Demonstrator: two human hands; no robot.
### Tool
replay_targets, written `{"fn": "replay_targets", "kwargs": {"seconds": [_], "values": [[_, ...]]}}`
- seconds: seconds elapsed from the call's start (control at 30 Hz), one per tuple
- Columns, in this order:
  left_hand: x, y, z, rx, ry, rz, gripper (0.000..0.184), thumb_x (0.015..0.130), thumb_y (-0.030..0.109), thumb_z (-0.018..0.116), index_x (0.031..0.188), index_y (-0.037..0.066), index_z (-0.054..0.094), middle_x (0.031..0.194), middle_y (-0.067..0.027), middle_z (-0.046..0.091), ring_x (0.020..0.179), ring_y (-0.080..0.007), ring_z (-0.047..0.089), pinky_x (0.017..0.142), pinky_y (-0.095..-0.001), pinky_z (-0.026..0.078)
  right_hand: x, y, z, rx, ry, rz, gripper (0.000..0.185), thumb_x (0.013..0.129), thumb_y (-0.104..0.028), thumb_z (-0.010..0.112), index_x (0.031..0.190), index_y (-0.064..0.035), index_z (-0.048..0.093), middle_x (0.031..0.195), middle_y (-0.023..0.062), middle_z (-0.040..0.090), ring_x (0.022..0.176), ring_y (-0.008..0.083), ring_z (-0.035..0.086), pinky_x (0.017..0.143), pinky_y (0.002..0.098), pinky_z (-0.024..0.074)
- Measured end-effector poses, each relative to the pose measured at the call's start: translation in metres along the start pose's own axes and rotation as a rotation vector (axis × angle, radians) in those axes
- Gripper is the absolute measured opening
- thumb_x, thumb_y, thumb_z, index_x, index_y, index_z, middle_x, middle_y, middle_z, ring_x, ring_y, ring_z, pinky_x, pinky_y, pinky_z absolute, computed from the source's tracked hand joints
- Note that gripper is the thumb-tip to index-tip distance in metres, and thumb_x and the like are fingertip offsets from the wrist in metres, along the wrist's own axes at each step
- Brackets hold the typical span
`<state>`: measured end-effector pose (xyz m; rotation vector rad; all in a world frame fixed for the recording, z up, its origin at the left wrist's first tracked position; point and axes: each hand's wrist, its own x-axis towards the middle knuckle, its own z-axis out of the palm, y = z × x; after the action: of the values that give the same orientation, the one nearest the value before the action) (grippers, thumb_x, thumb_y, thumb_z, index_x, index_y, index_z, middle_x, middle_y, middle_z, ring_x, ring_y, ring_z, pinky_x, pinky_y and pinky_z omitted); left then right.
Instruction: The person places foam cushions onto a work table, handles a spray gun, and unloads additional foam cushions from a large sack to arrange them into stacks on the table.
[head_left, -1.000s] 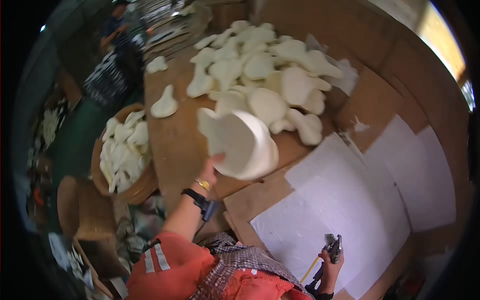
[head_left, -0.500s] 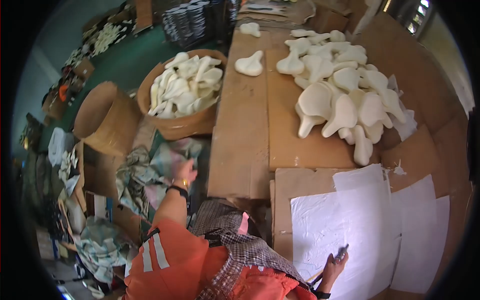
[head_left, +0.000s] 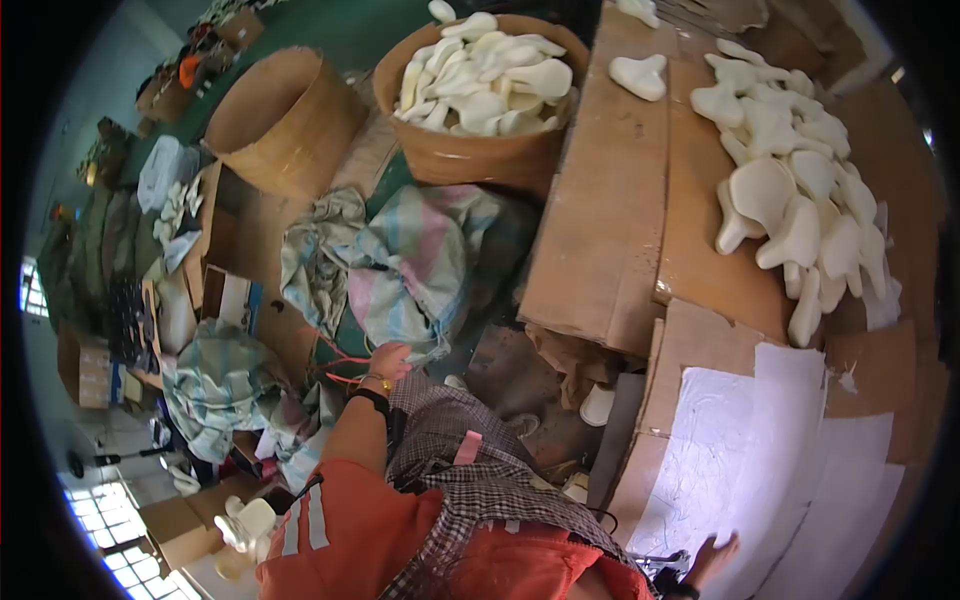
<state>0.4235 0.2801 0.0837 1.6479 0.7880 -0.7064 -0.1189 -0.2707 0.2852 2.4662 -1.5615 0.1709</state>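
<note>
The left hand [head_left: 390, 362] is at the near edge of the striped sack [head_left: 415, 270], its fingers partly curled; the palm is hidden, so I cannot tell whether it grips the cloth or the red cord [head_left: 345, 379] beside the wrist. The sack lies on the floor, left of the left edge of the table [head_left: 600, 220], and its underside is out of sight.

The right hand [head_left: 710, 562] is over the near end of the table, fingers apart, above the white sheet [head_left: 690, 450]. A dark metal item [head_left: 668, 560] by its wrist is hard to make out. The pile [head_left: 800, 200] runs along the right side of the table, its lower pieces covered by the upper ones. One piece [head_left: 638, 76] lies near the far left corner; another beyond it is cut off by the frame. The tub [head_left: 470, 155] beyond the sack holds more pieces, the lower ones hidden.

A second ago the left hand held a white piece above the table. The view has since swung left, and the right hand's fingers have spread.
</note>
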Motion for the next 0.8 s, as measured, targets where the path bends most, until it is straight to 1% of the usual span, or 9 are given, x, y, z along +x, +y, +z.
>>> {"fn": "replay_targets", "kwargs": {"seconds": [0.07, 0.17, 0.23, 0.3, 0.4, 0.47, 0.6, 0.73, 0.8], "values": [[0.011, -0.001, 0.001, -0.063, 0.003, -0.024, 0.026, 0.075, 0.03, 0.067, 0.092, 0.01, 0.064, 0.083, -0.0037, 0.063, 0.069, -0.0199, 0.064, 0.058, -0.0332, 0.049, 0.059, -0.084, 0.013, 0.379, -0.07, -0.171, 0.043, 0.081, -0.003, 0.063, 0.122, 0.0034, 0.05, 0.121, 0.0216, 0.053, 0.109, 0.0345, 0.054, 0.084, 0.0382, 0.0488], [0.029, -0.011, -0.021, 0.008, -0.078, -0.047, 0.028, 0.077, 0.03, 0.064, 0.093, 0.008, 0.064, 0.084, -0.0038, 0.063, 0.067, -0.0186, 0.064, 0.056, -0.0324, 0.048, 0.095, -0.292, -0.014, 0.626, -0.338, -0.37, 0.04, 0.08, 0.0, 0.062, 0.119, 0.0024, 0.054, 0.113, 0.0154, 0.059, 0.097, 0.0271, 0.059, 0.078, 0.0345, 0.0492], [0.043, -0.014, -0.039, 0.066, -0.057, -0.08, 0.027, 0.077, 0.03, 0.063, 0.091, 0.006, 0.064, 0.081, -0.0036, 0.062, 0.064, -0.0169, 0.063, 0.054, -0.0309, 0.048, 0.077, -0.42, -0.026, 0.804, -0.465, -0.591, 0.037, 0.079, -0.003, 0.065, 0.114, 0.0023, 0.057, 0.104, 0.0155, 0.061, 0.091, 0.0279, 0.06, 0.077, 0.0335, 0.0491], [0.068, -0.014, -0.054, 0.069, -0.04, -0.093, 0.027, 0.077, 0.029, 0.063, 0.089, 0.005, 0.063, 0.08, -0.0035, 0.062, 0.062, -0.016, 0.063, 0.053, -0.0302, 0.048, 0.045, -0.533, -0.043, 0.748, -0.626, -0.788, 0.032, 0.076, -0.007, 0.067, 0.106, 0.0003, 0.06, 0.098, 0.0189, 0.063, 0.09, 0.0321, 0.062, 0.079, 0.0361, 0.05], [0.104, -0.031, -0.077, 0.032, 0.024, -0.118, 0.023, 0.079, 0.025, 0.065, 0.097, 0.011, 0.063, 0.08, -0.0011, 0.061, 0.063, -0.0163, 0.061, 0.055, -0.0309, 0.048, -0.002, -0.645, 0.009, 0.806, -0.619, -1.308, 0.036, 0.076, -0.014, 0.066, 0.109, -0.0006, 0.058, 0.103, 0.0187, 0.063, 0.093, 0.0347, 0.061, 0.078, 0.0385, 0.0503], [0.133, -0.036, -0.089, -0.01, 0.052, -0.096, 0.023, 0.08, 0.025, 0.065, 0.096, 0.008, 0.063, 0.076, -0.0013, 0.06, 0.062, -0.0152, 0.061, 0.053, -0.0303, 0.047, -0.037, -0.708, 0.038, 0.744, -0.946, -1.237, 0.037, 0.078, -0.017, 0.065, 0.11, -0.001, 0.057, 0.103, 0.0184, 0.062, 0.095, 0.0344, 0.061, 0.079, 0.0405, 0.0496], [0.221, -0.083, -0.084, 0.082, 0.293, 0.065, 0.03, 0.078, 0.025, 0.066, 0.099, 0.003, 0.064, 0.079, -0.0043, 0.064, 0.065, -0.0158, 0.062, 0.057, -0.0315, 0.049, -0.085, -0.805, 0.138, 0.612, -1.011, -1.456, 0.035, 0.078, -0.018, 0.063, 0.108, -0.0009, 0.057, 0.1, 0.0189, 0.061, 0.094, 0.0363, 0.059, 0.081, 0.0433, 0.0486], [0.266, -0.05, -0.064, 0.315, 0.391, 0.141, 0.051, 0.071, 0.027, 0.07, 0.11, -0.005, 0.06, 0.096, -0.0185, 0.068, 0.088, -0.029, 0.065, 0.081, -0.0358, 0.05, -0.124, -0.888, 0.238, 0.476, -0.863, -1.724, 0.038, 0.075, -0.016, 0.064, 0.109, -0.0021, 0.058, 0.102, 0.0214, 0.061, 0.097, 0.0373, 0.057, 0.082, 0.0427, 0.0473], [0.307, -0.062, -0.045, 0.289, 0.382, 0.148, 0.051, 0.069, 0.029, 0.07, 0.11, 0.001, 0.061, 0.108, -0.0195, 0.064, 0.102, -0.0367, 0.059, 0.092, -0.0397, 0.046, -0.143, -0.927, 0.271, 0.335, -0.945, -1.751, 0.041, 0.074, -0.015, 0.064, 0.112, -0.0023, 0.056, 0.105, 0.0221, 0.059, 0.096, 0.039, 0.056, 0.083, 0.0439, 0.0466]]}}
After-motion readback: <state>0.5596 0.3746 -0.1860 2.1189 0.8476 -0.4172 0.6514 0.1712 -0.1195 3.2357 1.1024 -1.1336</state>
